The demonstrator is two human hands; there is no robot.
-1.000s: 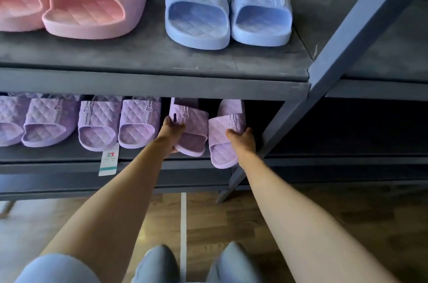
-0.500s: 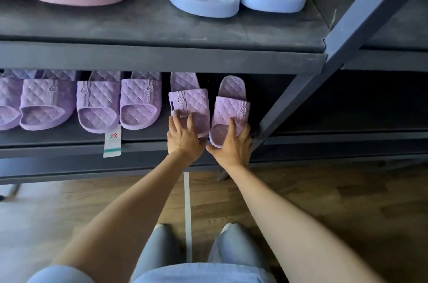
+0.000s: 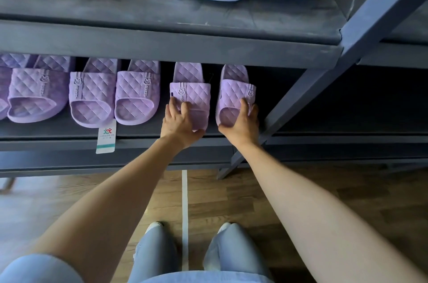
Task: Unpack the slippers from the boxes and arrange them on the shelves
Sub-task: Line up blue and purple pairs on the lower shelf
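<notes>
lower shelf (image 3: 58,144), dark grey: row of lilac quilted slippers, bunny emblem on each strap, toes outward. end pair, at the row's right: left slipper (image 3: 192,95), right slipper (image 3: 234,90), parallel, narrow gap between. left hand (image 3: 179,122) grips the left slipper's toe; right hand (image 3: 240,125) clasps the right slipper's front. a second ago both lay skewed.

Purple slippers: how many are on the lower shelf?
6, on the lower shelf: first slipper cut off at left, second slipper, third slipper, fourth slipper, fifth slipper in the left hand, sixth slipper in the right hand. More may lie beyond the frame.
</notes>
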